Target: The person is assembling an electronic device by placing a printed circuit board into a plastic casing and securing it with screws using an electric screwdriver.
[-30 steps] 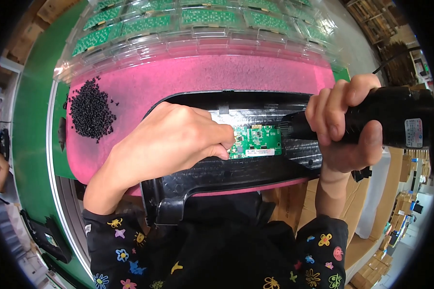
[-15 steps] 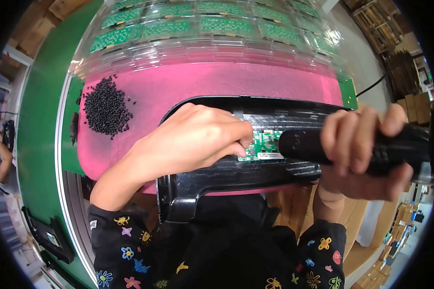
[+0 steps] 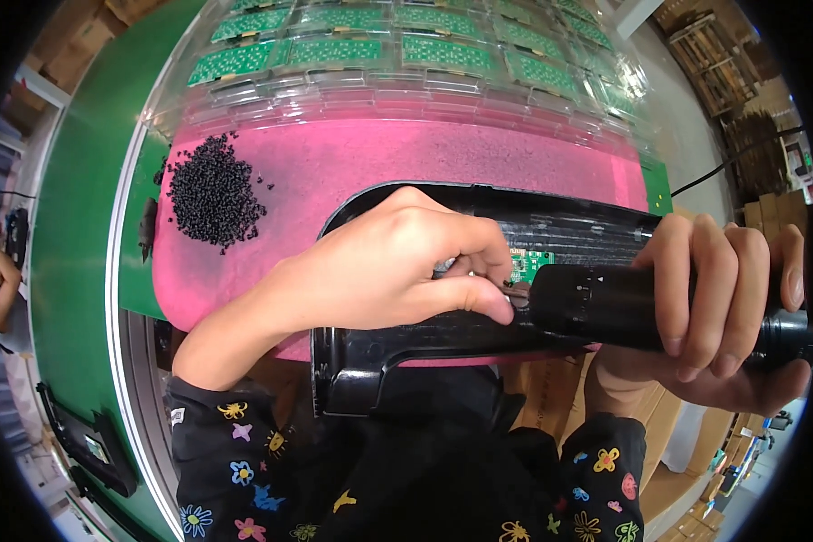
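A black plastic housing [image 3: 406, 348] lies in front of me with its hollow side up. Inside it is a green circuit board [image 3: 535, 260], mostly covered by my left hand and the tool. My right hand [image 3: 718, 294] is wrapped round a black electric screwdriver [image 3: 596, 298], held nearly level with its nose to the left. My left hand [image 3: 406, 257] reaches over the board, thumb and fingers pinched right at the screwdriver's tip. Whatever small piece sits between those fingers is too hidden to name.
A pile of small black screws [image 3: 212, 191] rests on the left of the pink mat [image 3: 388, 149]. Clear plastic trays [image 3: 447, 83] with green boards stand stacked at the back. Another black housing [image 3: 90, 443] lies at lower left. Far left, another person's arm [image 3: 4, 271] shows.
My right hand has turned the screwdriver and brought it lower. My left hand has shifted right, its fingertips now meeting at the tool's tip. The whole view has moved slightly.
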The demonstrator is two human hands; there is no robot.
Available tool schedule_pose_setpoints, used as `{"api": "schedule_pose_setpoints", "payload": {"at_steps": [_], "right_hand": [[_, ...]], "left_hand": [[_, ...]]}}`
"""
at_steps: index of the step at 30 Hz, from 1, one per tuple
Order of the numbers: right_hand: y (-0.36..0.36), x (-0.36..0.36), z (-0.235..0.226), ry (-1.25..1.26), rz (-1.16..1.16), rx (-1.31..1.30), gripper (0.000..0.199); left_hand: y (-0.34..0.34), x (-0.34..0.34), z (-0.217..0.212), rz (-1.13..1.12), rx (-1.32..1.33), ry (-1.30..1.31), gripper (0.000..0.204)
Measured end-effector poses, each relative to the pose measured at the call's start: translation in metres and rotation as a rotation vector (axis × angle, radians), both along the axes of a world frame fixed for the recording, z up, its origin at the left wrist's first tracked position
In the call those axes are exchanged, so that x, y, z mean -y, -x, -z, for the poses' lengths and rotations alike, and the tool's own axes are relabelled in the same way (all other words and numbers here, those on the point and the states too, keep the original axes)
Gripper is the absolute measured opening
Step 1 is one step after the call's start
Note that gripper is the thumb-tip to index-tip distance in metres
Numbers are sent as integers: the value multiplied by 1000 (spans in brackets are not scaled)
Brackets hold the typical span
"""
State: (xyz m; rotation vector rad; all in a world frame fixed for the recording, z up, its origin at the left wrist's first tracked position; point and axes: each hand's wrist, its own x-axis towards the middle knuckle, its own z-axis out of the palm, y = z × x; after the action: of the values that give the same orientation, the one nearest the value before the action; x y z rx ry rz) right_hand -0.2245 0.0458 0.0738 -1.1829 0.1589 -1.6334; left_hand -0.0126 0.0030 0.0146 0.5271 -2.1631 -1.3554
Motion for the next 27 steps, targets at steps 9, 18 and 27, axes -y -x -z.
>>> {"api": "schedule_pose_setpoints", "payload": {"at_steps": [9,18,27], "right_hand": [[-7,8,-5,-23,-165,187,28],[10,10,12,64,-193,121,29],[-20,17,30,-147,122,-397,51]], "left_hand": [[-3,7,3,401,-128,-431,18],[-7,2,-2,161,-37,-255,12],[-2,9,11,-552,-111,422,5]]}}
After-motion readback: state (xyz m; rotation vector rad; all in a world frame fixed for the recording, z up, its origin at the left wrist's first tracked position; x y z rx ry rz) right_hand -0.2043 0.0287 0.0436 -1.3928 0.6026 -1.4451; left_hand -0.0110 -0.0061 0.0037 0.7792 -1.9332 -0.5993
